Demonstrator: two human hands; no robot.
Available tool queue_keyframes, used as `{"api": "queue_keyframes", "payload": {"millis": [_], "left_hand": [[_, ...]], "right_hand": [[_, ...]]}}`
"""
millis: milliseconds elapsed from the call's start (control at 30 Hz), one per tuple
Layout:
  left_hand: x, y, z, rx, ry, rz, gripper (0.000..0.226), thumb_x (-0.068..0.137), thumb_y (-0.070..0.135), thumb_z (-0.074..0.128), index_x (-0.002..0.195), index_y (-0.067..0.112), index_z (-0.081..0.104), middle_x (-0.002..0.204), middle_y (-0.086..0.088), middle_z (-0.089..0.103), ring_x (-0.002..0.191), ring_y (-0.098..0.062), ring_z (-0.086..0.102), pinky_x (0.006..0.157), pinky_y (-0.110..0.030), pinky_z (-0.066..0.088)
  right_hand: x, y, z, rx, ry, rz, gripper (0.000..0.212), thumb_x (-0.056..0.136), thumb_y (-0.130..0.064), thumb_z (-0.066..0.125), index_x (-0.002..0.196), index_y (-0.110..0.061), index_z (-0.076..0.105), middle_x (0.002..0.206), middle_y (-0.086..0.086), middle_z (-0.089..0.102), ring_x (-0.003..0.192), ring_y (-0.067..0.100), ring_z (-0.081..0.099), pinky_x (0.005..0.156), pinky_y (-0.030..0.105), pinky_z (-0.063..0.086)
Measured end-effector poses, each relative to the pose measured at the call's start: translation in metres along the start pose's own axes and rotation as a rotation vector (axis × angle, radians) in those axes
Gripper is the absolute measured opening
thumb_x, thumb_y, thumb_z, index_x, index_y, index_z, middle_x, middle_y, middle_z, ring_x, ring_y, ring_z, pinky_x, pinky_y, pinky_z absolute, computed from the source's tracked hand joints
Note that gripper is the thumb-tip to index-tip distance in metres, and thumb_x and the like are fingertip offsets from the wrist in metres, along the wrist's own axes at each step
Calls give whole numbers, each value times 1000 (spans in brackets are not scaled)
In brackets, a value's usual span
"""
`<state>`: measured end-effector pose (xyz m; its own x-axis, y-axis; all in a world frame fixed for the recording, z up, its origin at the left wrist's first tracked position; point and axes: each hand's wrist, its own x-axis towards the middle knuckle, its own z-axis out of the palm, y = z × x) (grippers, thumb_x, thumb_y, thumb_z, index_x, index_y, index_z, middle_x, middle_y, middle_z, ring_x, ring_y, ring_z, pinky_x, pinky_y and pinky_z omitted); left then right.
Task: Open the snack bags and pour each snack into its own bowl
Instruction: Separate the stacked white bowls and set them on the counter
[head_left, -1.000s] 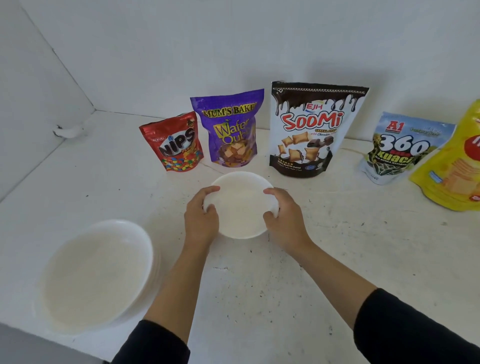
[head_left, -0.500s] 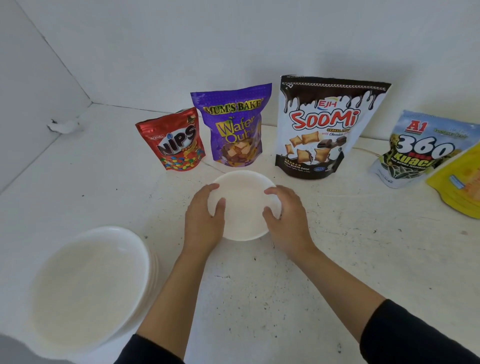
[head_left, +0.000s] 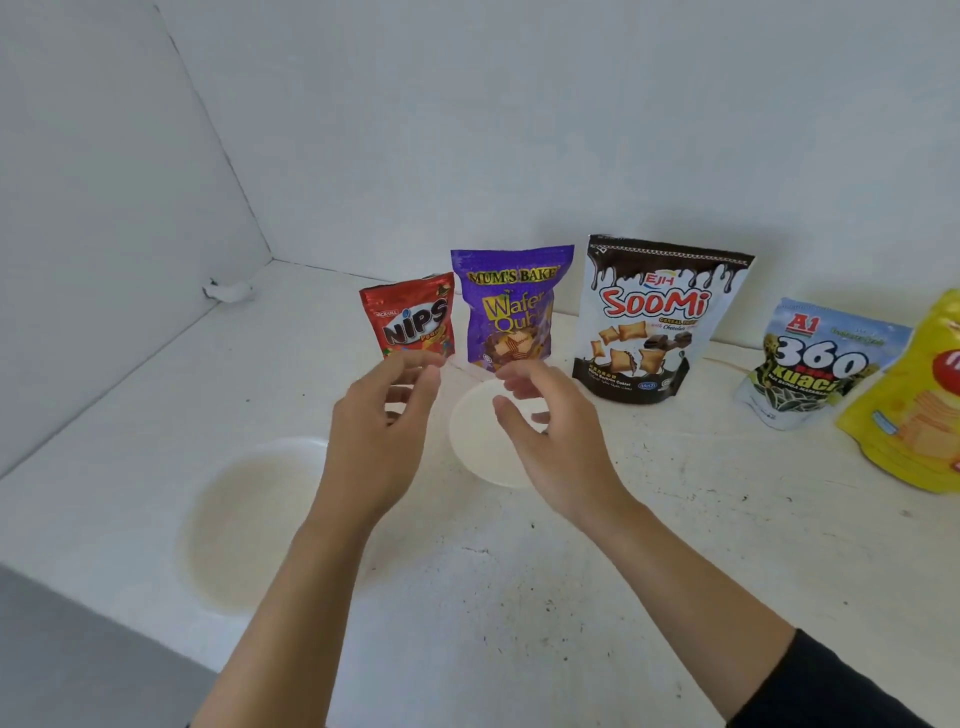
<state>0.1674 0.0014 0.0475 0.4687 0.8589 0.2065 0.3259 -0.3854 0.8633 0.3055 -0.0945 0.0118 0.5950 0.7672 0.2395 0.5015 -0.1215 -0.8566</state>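
A small white bowl (head_left: 475, 447) sits on the white table in front of the bags. Both hands hover above it with loosely spread fingers and hold nothing: my left hand (head_left: 382, 431) is at its left, my right hand (head_left: 550, 431) over its right half. Behind them a row of sealed bags stands against the wall: a red Nips bag (head_left: 408, 317), a purple Wafer Qubes bag (head_left: 511, 301), a white and brown Soomi bag (head_left: 657, 317), a pale blue 360 Kuaci bag (head_left: 810, 364) and a yellow bag (head_left: 914, 405). My fingertips overlap the bottoms of the red and purple bags.
A stack of white bowls (head_left: 249, 519) stands at the near left, beside my left forearm. The table (head_left: 571, 571) ends at a wall on the left and one behind the bags. A small white object (head_left: 228, 291) lies in the far left corner.
Both hands have let go of the small bowl's rim and risen above it toward the bags. The bowl stays on the table. The camera has tilted upward.
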Motion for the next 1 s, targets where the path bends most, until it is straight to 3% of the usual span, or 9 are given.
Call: {"api": "queue_keyframes", "payload": {"millis": [133,300,467,567,633,700,833,900,1000], "left_hand": [[-29,-14,-46,52,52,-4,14,103,26,58,105,30,71,103,15,70,95,-4,65,70,-14,46],[-60,-51,-92,235,155,-23,16,99,23,63,106,35,71,109,18,66,107,-7,59,82,-22,46],[-78,-91,-121,438,102,-200,22,96,28,66,116,37,68,133,8,50,129,-19,43,106,-44,39],[-88,-103,-123,408,66,-252,29,94,24,68,120,37,64,138,8,39,122,-22,49,94,-37,43],[-93,-104,-120,368,127,-249,39,92,15,69,124,36,59,136,6,33,99,-22,58,85,-34,45],[-94,-104,-121,326,208,-291,47,89,6,67,127,32,56,133,5,27,84,-11,57,80,-33,48],[-91,-115,-130,206,151,-377,48,89,1,59,125,34,62,126,6,48,111,-19,58,89,-35,52],[-90,-117,-134,169,93,-417,50,89,3,60,126,36,63,125,9,56,114,-20,59,94,-40,53],[-92,-118,-138,158,80,-407,53,87,5,65,130,35,63,131,10,58,114,-18,60,91,-35,54]], "right_hand": [[-15,-28,21,69,-110,-71,21,96,-23,64,116,-27,64,115,-10,63,109,4,56,87,21,46],[-33,-40,62,22,-246,-136,22,96,-24,63,117,-30,63,123,-7,58,119,7,50,99,24,42],[-53,-35,98,-88,-371,-62,23,96,-27,62,118,-31,64,129,-2,47,123,16,46,92,19,36],[-62,-32,111,-44,-393,27,23,97,-29,58,120,-30,62,126,-3,49,110,13,56,87,19,45],[-64,-34,117,-44,-379,54,27,95,-26,58,122,-29,59,122,-4,50,103,14,58,86,29,50],[-63,-37,122,-86,-363,62,31,91,-25,61,123,-28,58,122,-5,48,104,15,56,82,30,48],[-58,-45,131,-180,-389,80,34,95,-27,59,129,-25,55,132,-4,46,106,17,56,84,35,50],[-57,-48,132,-234,-411,81,38,97,-21,55,134,-24,52,138,-3,47,109,18,56,83,33,47],[-51,-52,127,-291,-458,62,50,92,-8,51,139,-22,49,140,-2,51,111,19,56,83,32,45]]}}
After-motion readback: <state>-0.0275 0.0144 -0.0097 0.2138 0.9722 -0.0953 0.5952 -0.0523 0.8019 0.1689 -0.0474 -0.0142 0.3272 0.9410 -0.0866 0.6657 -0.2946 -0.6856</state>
